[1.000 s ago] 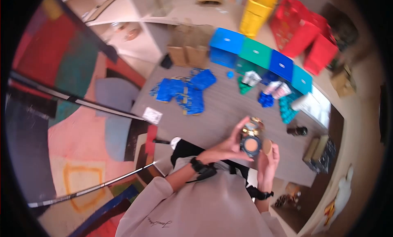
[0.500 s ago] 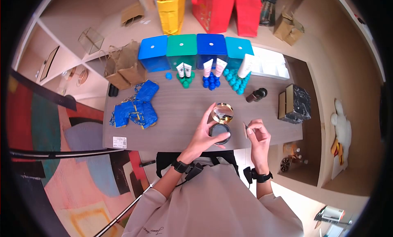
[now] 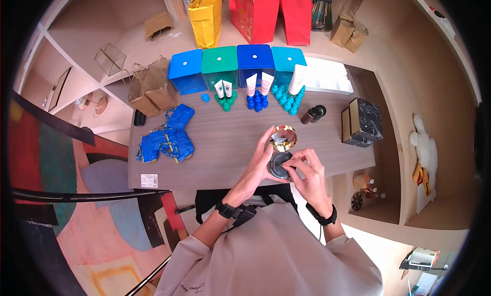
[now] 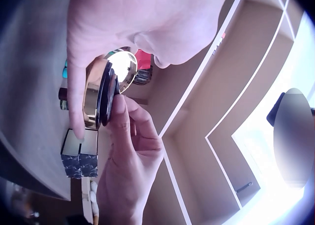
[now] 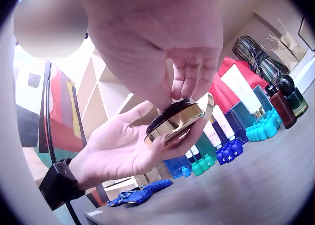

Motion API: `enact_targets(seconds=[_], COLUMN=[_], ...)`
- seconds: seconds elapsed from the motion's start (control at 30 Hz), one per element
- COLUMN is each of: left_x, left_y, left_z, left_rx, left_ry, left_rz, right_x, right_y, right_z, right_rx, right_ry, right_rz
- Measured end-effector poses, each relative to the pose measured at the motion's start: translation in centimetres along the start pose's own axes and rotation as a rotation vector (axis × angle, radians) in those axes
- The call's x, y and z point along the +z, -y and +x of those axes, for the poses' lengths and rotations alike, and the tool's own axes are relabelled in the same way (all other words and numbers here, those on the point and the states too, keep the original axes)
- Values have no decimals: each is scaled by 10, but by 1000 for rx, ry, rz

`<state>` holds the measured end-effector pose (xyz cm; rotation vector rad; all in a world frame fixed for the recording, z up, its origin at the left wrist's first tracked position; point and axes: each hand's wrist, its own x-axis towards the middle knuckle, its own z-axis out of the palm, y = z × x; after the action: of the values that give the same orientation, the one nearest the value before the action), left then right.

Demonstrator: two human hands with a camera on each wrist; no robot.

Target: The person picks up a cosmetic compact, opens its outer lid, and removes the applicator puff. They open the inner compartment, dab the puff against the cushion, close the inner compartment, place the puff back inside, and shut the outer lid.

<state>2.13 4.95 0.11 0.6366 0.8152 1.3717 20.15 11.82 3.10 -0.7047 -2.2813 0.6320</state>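
My left hand holds a gold cushion compact over the near edge of the table, thumb and fingers around its rim. Its mirrored lid stands raised on the far side. A round black inner cover lies over the base, facing me. From the right, my right hand reaches in with curled fingers, pinching the thin puff against this cover. Most of the puff is hidden behind the fingertips.
Beyond the hands stand tubes among coloured bottle-like pieces, before several coloured boxes. A dark bottle and a marbled black box are at the right. Blue folded bags and a label card lie at the left.
The black inner cover has come down over the tan cushion. My right hand has moved left with the puff, from beside the compact onto its cover. The head view has turned and levelled.
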Motion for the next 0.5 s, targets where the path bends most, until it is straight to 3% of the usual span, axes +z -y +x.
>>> enact_targets(seconds=[0.5], left_x=[2], left_y=[1], left_z=[0], left_rx=[-37], left_ry=[13], left_rz=[39], right_x=[-7], right_y=[-4], right_z=[0], right_rx=[6], right_ry=[30], right_rz=[6])
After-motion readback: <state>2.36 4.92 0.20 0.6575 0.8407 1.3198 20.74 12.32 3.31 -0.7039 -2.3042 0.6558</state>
